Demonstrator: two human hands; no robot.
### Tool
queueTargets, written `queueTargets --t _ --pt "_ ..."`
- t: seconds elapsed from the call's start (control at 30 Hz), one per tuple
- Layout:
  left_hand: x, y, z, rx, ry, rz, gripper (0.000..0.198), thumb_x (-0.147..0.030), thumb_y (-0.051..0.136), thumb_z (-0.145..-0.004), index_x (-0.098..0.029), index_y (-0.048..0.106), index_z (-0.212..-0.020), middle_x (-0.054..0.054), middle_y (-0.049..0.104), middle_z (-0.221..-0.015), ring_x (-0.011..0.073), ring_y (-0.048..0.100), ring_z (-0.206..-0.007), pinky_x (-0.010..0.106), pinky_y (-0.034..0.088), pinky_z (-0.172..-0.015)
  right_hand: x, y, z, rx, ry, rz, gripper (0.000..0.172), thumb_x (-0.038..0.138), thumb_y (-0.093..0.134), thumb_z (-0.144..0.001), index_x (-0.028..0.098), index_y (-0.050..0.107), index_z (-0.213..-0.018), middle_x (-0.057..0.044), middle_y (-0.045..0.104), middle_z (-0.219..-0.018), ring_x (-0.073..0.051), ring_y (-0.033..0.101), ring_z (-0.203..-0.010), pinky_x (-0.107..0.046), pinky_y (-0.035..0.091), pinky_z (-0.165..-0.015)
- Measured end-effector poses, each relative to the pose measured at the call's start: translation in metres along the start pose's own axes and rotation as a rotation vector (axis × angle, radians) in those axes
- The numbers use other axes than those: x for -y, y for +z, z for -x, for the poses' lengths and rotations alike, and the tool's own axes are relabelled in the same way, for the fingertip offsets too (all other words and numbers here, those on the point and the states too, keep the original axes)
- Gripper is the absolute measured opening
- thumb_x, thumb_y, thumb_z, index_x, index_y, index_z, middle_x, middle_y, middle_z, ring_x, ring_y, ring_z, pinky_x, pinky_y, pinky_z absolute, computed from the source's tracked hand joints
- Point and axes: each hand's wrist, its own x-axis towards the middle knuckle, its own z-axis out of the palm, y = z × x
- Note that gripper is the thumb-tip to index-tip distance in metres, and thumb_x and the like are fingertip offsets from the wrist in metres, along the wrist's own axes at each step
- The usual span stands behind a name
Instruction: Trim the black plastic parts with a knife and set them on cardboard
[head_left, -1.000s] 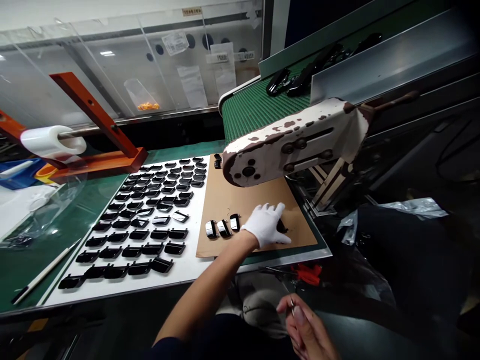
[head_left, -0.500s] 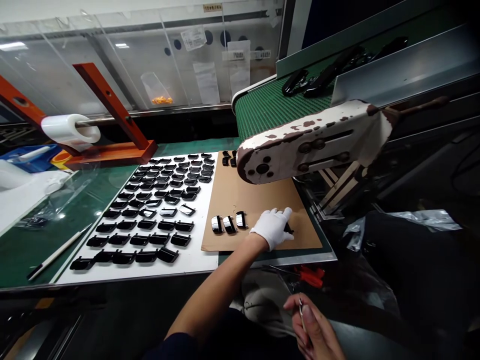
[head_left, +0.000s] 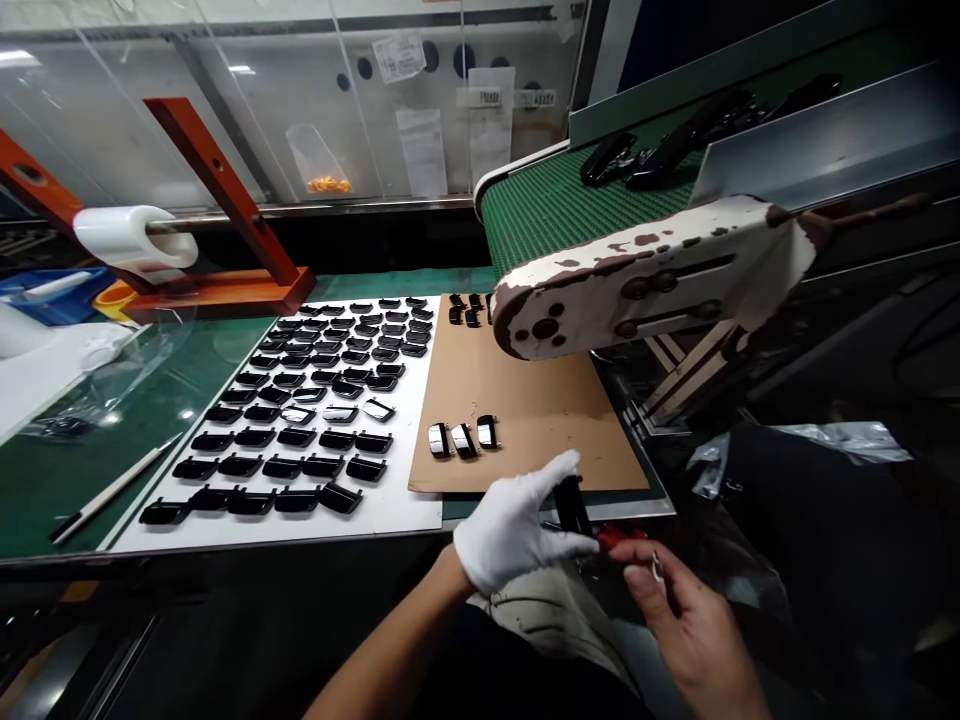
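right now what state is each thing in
left hand: gloved, gripping a black part
black part: held upright, off the bench
right hand: bare, pinching a metal tool
three parts: lying side by side on the cardboard
rows of parts: laid out on the white board
film roll: hung on a rod
belt: black pieces at its far end

**Gloss, cloth and card**

We see a white cloth glove on the left hand (head_left: pixel 517 530), which grips a glossy black plastic part (head_left: pixel 571 503). The bare right hand (head_left: pixel 694 630) pinches a thin tool (head_left: pixel 658 568) that glints like metal. More shiny black parts (head_left: pixel 300 440) lie on a smooth white board (head_left: pixel 397 515), with matt brown cardboard (head_left: pixel 525 400) beside it. The side plate (head_left: pixel 652 275) of the conveyor wears chipped white paint.
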Motion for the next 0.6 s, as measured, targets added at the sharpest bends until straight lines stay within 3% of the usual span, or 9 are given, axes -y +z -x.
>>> queueTargets --t 0.1,0.23,0.6 --pt "-0.004 0.000 0.032 -0.093 0.022 0.039 0.083 -0.035 0.081 -0.068 -0.023 0.038 -0.138 0.008 0.065 -0.121 0.0209 0.065 -0.106 0.029 0.053 -0.092 0.023 0.004 -0.006 0.057 0.026 0.065 0.037 0.058 0.054 -0.081 0.023 0.065 -0.079 0.001 0.058 -0.060 -0.013 0.050 -0.051 -0.022 0.044 -0.052" --pt "-0.005 -0.001 0.054 -0.201 0.092 -0.064 0.082 -0.035 0.077 -0.073 -0.025 0.032 -0.142 0.010 0.062 -0.126 0.0216 0.063 -0.110 0.030 0.052 -0.095 0.043 0.016 -0.002 0.070 0.061 0.072 0.039 0.061 0.056 -0.077 0.024 0.065 -0.072 0.002 0.049 -0.053 -0.013 0.045 -0.049 -0.024 0.043 -0.054" --pt "0.007 0.004 0.086 -0.269 0.099 -0.269 0.069 -0.049 0.057 -0.086 -0.013 0.032 -0.139 0.017 0.060 -0.126 0.0259 0.059 -0.116 0.039 0.051 -0.097 0.042 0.045 0.012 0.186 0.128 0.144 0.041 0.059 0.054 -0.078 0.021 0.064 -0.065 0.003 0.049 -0.051 -0.011 0.045 -0.047 -0.020 0.040 -0.049"
